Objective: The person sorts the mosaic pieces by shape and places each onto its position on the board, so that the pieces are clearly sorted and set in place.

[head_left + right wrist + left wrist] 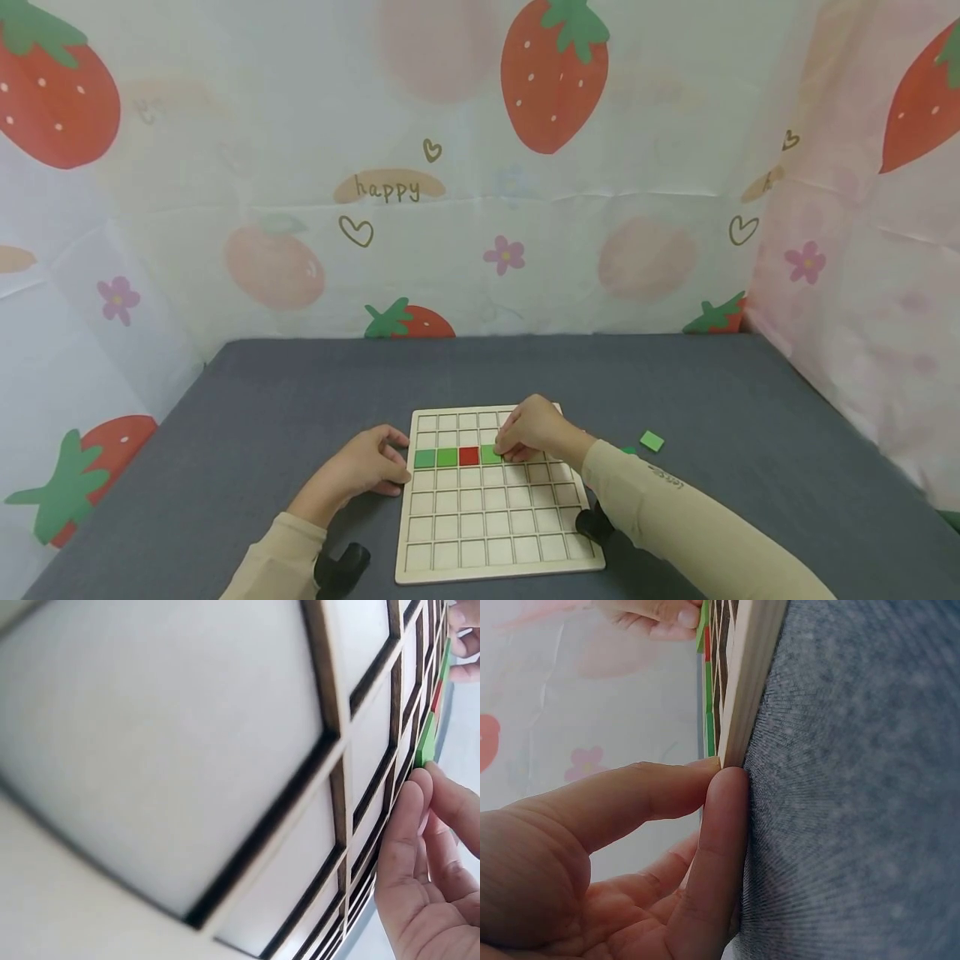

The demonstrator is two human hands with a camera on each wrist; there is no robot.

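Note:
A pale wooden grid board (438,575) lies on the dark cloth. One row holds a dark green tile (424,459), a light green tile (447,457) and a red tile (468,456), side by side from the left edge. Beside the red one, my right hand (534,429) pinches another light green tile (489,455) between thumb and fingertip; in the right wrist view this green tile (426,741) stands at a tilt in its square. My left hand (365,461) rests at the board's left edge, its fingertips touching the rim (742,720).
A loose light green tile (652,441) lies on the cloth right of the board. Closer to the right sleeve (675,500), a darker green tile (628,450) is partly hidden. A strawberry-print curtain (480,250) hangs behind the table and along both sides.

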